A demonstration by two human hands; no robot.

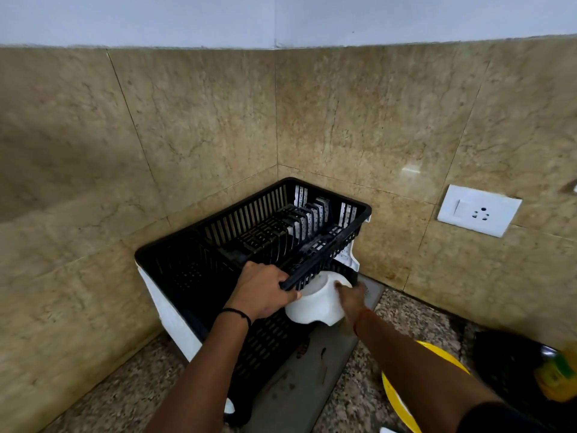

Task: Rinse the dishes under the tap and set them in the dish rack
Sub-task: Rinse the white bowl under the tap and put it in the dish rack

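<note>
Two hands are engaged: the left hand [265,290] is curled over the dish rack [218,242] rim, lifting the upper tray, while the right hand [351,296] holds a white bowl [315,303] at the lower tier. It should be slid in level — clear of the rim. Right fingers are blurred; the tap is unseen.

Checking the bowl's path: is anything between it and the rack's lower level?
Nothing visible: the left hand holds the black slatted upper tray by its front edge, and the right hand holds the white bowl just beneath.
</note>
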